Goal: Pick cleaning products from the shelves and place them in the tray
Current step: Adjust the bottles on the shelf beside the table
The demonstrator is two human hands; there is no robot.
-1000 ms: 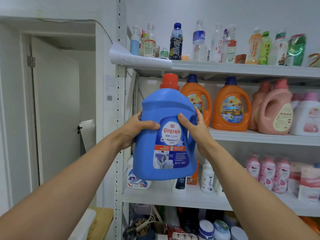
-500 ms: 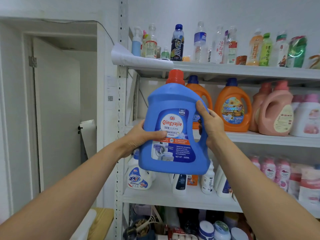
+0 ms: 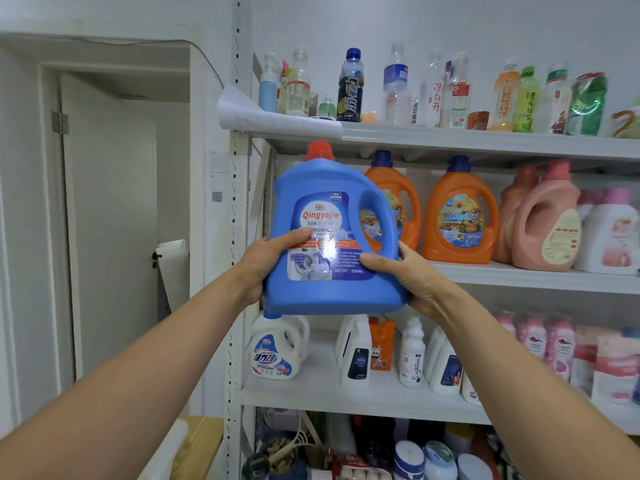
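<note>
Head view, jug: a blue detergent jug [image 3: 329, 296] with a red cap [image 3: 320, 151] and a "Qingyajie" label was held upright in the air at centre frame, in front of the left end of the shelving [image 3: 519, 277].
Head view, left hand: the left hand [image 3: 268, 263] gripped the jug's lower left side, its thumb curled across the label and its fingers hidden behind.
Head view, right hand: the right hand [image 3: 412, 282] gripped the lower right corner beneath the handle loop, thumb on the front, fingers wrapped behind.
Head view, middle shelf: orange jugs [image 3: 460, 188] stood right of the blue one, with pink jugs [image 3: 550, 216] farther right.
Head view, top shelf: drink bottles [image 3: 394, 88] stood in a row.
Head view, lower shelf: white bottles [image 3: 277, 351] stood below the jug.
Head view, left of frame: a white door [image 3: 107, 220].
</note>
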